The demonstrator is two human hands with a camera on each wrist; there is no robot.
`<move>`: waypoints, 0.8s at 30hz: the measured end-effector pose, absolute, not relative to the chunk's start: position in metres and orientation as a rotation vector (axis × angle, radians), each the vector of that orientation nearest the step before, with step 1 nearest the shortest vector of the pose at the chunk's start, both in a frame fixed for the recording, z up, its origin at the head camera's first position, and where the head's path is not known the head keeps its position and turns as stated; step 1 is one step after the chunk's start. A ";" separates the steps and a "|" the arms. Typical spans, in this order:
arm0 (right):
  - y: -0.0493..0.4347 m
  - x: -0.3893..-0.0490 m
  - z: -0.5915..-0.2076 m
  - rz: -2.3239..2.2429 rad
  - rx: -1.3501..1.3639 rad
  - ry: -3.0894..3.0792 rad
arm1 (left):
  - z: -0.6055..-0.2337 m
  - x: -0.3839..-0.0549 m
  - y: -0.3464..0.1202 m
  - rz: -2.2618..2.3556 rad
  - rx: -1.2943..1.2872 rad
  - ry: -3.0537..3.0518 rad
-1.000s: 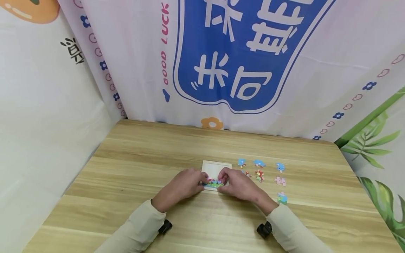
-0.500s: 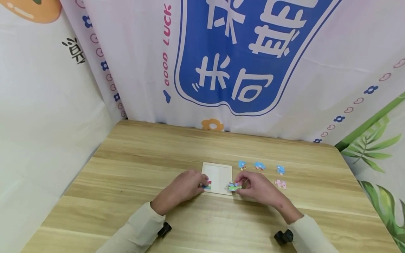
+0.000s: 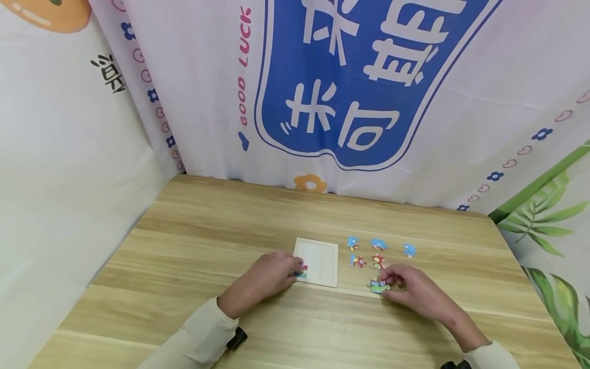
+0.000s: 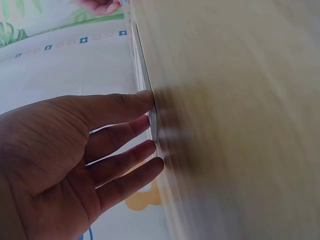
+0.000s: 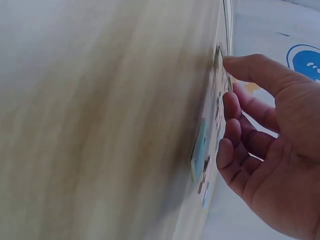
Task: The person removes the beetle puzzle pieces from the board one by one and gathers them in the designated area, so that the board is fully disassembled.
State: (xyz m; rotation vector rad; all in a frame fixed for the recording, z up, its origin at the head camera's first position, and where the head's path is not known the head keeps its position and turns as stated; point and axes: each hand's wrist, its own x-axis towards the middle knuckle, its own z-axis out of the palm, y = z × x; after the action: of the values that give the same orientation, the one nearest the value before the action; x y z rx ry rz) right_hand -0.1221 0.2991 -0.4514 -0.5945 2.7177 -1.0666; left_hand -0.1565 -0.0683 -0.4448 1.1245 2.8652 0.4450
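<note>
A small wooden puzzle tray [image 3: 336,264] lies on the table, with a red and blue-green jigsaw piece [image 3: 302,271] in its lower left corner. My left hand [image 3: 265,281] holds that corner; in the left wrist view the thumb [image 4: 142,99] is at the tray's edge [image 4: 154,120] and the other fingers [image 4: 132,182] extend beside it. Right of the tray, my right hand [image 3: 417,292] pinches a green and purple jigsaw piece [image 3: 378,287] between thumb and fingertips, low over the table.
Several loose jigsaw pieces lie right of the tray: blue ones [image 3: 379,243] in a back row, red ones [image 3: 358,261] before them. The right wrist view shows a pale blue piece [image 5: 199,152] beneath my right hand. A printed curtain [image 3: 207,102] hangs behind the table [image 3: 230,215].
My right hand has lifted the green and purple jigsaw piece out of the tray and carried it to the right. My left hand has stayed at the tray's corner.
</note>
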 end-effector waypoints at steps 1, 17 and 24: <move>0.300 -0.121 -0.452 -1.066 -0.604 2.725 | -0.445 -0.156 -0.069 0.432 1.128 2.871; 0.296 -0.117 -0.452 -0.975 -0.600 2.800 | -0.448 -0.153 -0.069 0.399 1.185 2.891; 0.256 -0.126 -0.440 -0.974 -0.726 2.798 | -0.448 -0.156 -0.071 0.495 1.153 2.873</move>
State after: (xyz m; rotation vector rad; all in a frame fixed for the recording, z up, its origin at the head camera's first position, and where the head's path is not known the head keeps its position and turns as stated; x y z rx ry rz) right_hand -0.1259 0.2559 -0.4399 -0.7260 2.7985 -0.9735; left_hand -0.1563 -0.0710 -0.4479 1.1531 2.8730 0.4952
